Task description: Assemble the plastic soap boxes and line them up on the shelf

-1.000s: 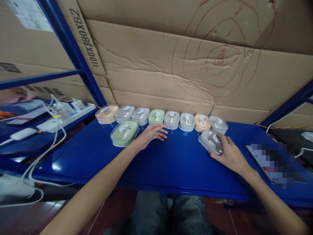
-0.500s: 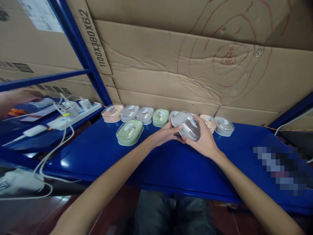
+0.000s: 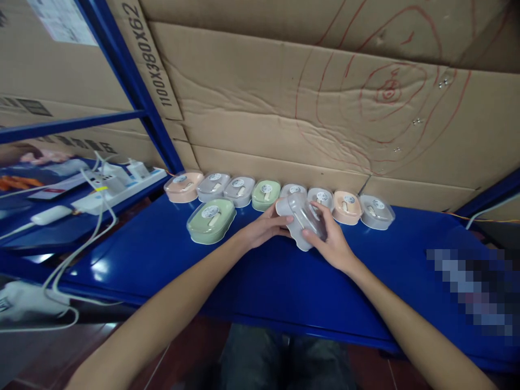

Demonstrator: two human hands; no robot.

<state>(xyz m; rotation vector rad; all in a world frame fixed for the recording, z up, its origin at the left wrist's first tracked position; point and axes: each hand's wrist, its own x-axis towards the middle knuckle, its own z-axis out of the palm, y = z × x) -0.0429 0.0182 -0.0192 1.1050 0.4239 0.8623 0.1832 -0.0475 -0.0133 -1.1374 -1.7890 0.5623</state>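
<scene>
Between both hands, above the blue table (image 3: pixel 260 287), is a small grey plastic box with a clear lid (image 3: pixel 301 219), tilted on its side. My left hand (image 3: pixel 264 226) grips its left end, fingers partly underneath. On the right side, my right hand (image 3: pixel 333 241) is closed around it, with the thumb on the near face. Behind it runs a row of similar boxes, including a green box (image 3: pixel 266 195), a peach box (image 3: pixel 347 207) and a grey box (image 3: pixel 377 212). Another green box (image 3: pixel 211 221) sits in front of the row, left of my left hand.
A cardboard wall (image 3: pixel 244 81) stands behind the row. On the left are a blue frame post (image 3: pixel 122 70), a white power strip (image 3: pixel 122 189) with cables, and another person's hand (image 3: pixel 20 151). A pixelated patch (image 3: pixel 473 292) covers something at right.
Both hands have turned the grey box, so its rim now faces more toward me, and lowered it slightly. The other person's hand at left has drawn back toward the edge.
</scene>
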